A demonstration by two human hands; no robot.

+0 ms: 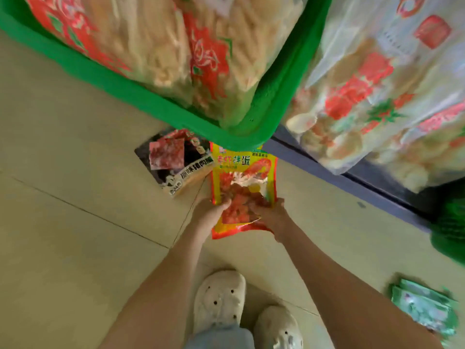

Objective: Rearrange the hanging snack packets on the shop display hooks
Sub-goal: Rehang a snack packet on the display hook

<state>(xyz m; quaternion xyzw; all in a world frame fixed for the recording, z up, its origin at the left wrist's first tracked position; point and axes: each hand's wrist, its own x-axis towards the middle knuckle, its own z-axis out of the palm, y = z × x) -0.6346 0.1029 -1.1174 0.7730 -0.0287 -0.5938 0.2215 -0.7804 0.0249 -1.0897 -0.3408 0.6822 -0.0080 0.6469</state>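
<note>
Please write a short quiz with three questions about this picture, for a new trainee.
1. True or false: the left hand and the right hand both grip the yellow packet.
2. Which packet lies on the floor just left of the yellow one? A) black packet B) blue packet C) white packet
3. Fill in: the tray holding the big snack bags is coloured ____.

Key: 1 true; 2 A; 3 green.
</note>
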